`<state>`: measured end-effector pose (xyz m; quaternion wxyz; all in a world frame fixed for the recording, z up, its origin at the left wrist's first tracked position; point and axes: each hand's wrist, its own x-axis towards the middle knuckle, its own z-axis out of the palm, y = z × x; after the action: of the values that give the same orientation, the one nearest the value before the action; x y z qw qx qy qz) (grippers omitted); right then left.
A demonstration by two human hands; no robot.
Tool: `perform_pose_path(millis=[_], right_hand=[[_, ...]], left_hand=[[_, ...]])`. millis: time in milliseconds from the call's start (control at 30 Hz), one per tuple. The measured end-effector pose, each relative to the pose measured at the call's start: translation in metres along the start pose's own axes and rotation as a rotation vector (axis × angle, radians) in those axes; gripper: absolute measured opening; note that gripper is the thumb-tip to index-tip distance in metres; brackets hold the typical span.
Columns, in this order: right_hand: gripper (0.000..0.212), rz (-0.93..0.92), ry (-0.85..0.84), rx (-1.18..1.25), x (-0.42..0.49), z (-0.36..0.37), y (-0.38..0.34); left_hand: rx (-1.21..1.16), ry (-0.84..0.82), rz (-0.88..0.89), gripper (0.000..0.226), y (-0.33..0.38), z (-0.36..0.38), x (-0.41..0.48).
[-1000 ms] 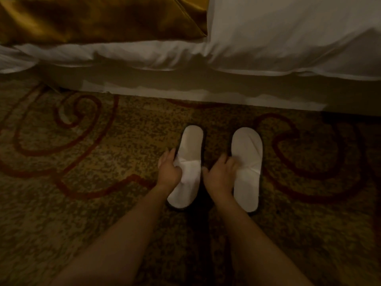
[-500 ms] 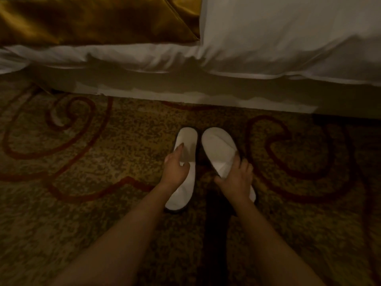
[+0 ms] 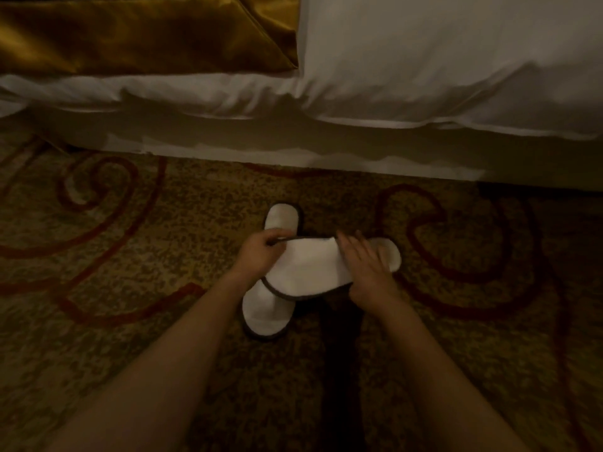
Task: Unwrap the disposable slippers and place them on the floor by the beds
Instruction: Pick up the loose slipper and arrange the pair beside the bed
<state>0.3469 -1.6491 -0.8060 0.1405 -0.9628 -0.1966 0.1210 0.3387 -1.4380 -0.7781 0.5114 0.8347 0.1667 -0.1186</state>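
Two white disposable slippers with dark trim are on the patterned carpet in front of the bed. One slipper (image 3: pixel 266 311) lies flat, pointing toward the bed. The second slipper (image 3: pixel 313 269) is held crosswise above it, turned sideways. My left hand (image 3: pixel 261 252) pinches its left end by the dark rim. My right hand (image 3: pixel 365 265) lies over its right part with fingers spread and pressed on it. No wrapper is visible.
The bed's white duvet (image 3: pixel 440 66) overhangs the pale bed base (image 3: pixel 293 151) just beyond the slippers. A gold satin runner (image 3: pixel 140 34) lies on the bed at upper left. Carpet (image 3: pixel 114 256) with red swirls stretches left and right.
The right-hand slipper left the floor and rotated sideways across the left slipper. My left hand shifted from the left slipper to the lifted one's end.
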Motion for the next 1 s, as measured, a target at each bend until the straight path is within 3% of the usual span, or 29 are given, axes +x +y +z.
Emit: perform_pose_path(millis=[133,200,267,367,467,600,767,1000], right_hand=[[0.063,0.435,0.229,0.138,0.002,-0.006,0.005],[0.047,0.669,0.236,0.358,0.005,-0.008,0.002],[0.042,0.776,0.203,0.523,0.008,-0.006,0.001],[0.055,0.755,0.101,0.443,0.004,0.005,-0.001],[0.069,0.742,0.045,0.333,-0.004,0.017,0.000],[0.070,0.725,0.103,0.258,-0.010,0.026,-0.004],[0.069,0.714,0.129,0.230,-0.011,0.029,-0.004],[0.068,0.700,0.172,0.187,-0.011,0.035,-0.003]], left_hand=[[0.021,-0.008,-0.059,0.039,0.006,0.032,-0.014],[-0.002,-0.049,-0.131,0.048,0.003,0.054,-0.028],[0.002,-0.135,-0.194,0.057,-0.001,0.074,-0.041],[0.088,-0.210,-0.220,0.066,-0.004,0.095,-0.050],[0.203,-0.209,-0.185,0.058,-0.005,0.102,-0.051],[0.306,-0.201,-0.200,0.047,-0.007,0.105,-0.054],[0.291,-0.189,-0.206,0.052,-0.004,0.107,-0.052],[0.286,-0.173,-0.189,0.033,-0.005,0.106,-0.045]])
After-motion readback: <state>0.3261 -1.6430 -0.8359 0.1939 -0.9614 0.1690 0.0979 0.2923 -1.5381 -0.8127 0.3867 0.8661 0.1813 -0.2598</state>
